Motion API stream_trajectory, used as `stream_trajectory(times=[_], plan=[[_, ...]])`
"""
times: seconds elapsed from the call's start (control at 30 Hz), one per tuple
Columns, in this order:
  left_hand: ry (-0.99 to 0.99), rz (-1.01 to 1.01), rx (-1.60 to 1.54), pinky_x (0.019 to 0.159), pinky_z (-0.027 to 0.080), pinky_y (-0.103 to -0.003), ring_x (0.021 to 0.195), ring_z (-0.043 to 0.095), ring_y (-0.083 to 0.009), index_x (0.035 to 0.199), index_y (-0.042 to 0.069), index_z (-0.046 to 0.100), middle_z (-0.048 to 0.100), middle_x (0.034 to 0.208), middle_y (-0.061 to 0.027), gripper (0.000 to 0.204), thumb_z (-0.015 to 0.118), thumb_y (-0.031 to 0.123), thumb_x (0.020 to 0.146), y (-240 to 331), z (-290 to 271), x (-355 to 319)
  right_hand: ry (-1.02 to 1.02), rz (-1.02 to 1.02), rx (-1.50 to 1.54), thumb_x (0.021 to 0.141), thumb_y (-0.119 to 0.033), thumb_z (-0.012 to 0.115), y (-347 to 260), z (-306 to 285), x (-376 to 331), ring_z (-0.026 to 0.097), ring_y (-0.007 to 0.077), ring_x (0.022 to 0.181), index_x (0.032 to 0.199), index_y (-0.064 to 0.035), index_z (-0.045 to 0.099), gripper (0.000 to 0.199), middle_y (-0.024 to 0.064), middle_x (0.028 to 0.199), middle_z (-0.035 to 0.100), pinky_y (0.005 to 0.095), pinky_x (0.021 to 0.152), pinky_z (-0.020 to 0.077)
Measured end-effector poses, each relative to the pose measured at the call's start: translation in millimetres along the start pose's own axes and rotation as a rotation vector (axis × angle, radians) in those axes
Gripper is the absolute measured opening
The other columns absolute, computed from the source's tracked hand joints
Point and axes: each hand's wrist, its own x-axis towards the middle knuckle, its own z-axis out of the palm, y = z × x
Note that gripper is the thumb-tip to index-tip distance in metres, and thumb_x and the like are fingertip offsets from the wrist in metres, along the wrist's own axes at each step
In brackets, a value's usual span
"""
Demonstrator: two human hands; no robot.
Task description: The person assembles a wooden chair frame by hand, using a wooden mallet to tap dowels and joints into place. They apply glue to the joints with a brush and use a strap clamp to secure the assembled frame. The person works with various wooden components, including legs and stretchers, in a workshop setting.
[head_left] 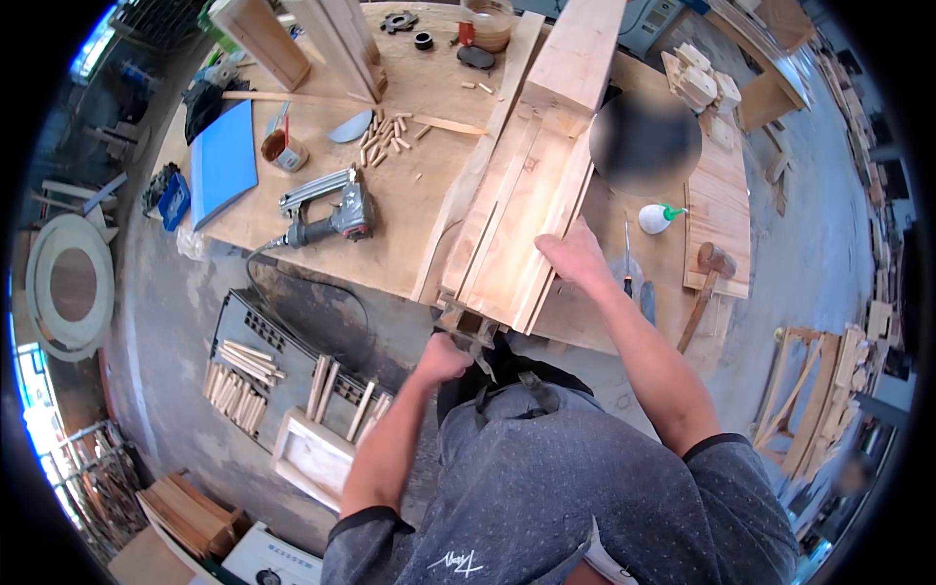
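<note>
A long, pale wooden workpiece of joined boards, with raised strips along its length, lies across the bench and points toward me. At its near end sits a metal clamp. My left hand is closed in a fist at this clamp, just below the bench edge; its grip is partly hidden. My right hand holds the right edge of the workpiece, thumb on top and fingers curled over the side. Right of that hand lie a screwdriver and a white glue bottle with a green tip.
On the bench are a nail gun, wooden dowels, a glue pot, a blue sheet and a mallet. A blurred dark round shape is beyond the workpiece. Wood strips lie low at left.
</note>
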Motion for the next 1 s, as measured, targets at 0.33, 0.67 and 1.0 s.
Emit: stream_trajectory(times=[0.33,0.67,1.0], plan=[[-0.325,-0.082,-0.848,0.066,0.063,-0.031,0.076,0.072,-0.0197,0.118,-0.005,0.061,0.072,0.101,-0.0149,0.044,0.080,0.019,0.087,-33,-4,9,-0.074,0.086,0.086,0.079,-0.019,0.063,-4,-5,-2,0.073,0.0318,0.085,0.125,0.0133,0.055,0.057,0.0252,0.100,0.071,0.0408,0.068,0.0603],[-0.022,0.113,-0.358,0.086,0.058,-0.046,0.100,0.069,-0.0425,0.130,-0.007,0.051,0.066,0.121,-0.0252,0.055,0.068,0.033,0.096,-18,13,-18,-0.205,0.290,0.375,0.081,-0.018,0.068,-40,-6,-1,0.072,0.0230,0.079,0.112,0.0110,0.066,0.043,0.0145,0.091,0.072,0.0372,0.058,0.0591],[0.668,0.359,-0.317,0.089,0.053,-0.041,0.103,0.061,-0.0353,0.121,0.004,0.058,0.059,0.110,-0.0183,0.050,0.077,0.032,0.084,-20,25,-59,-0.210,0.320,0.365,0.089,-0.030,0.070,15,-8,17,0.073,0.0202,0.090,0.125,-0.0053,0.061,0.045,0.0061,0.110,0.070,0.0313,0.065,0.0614]])
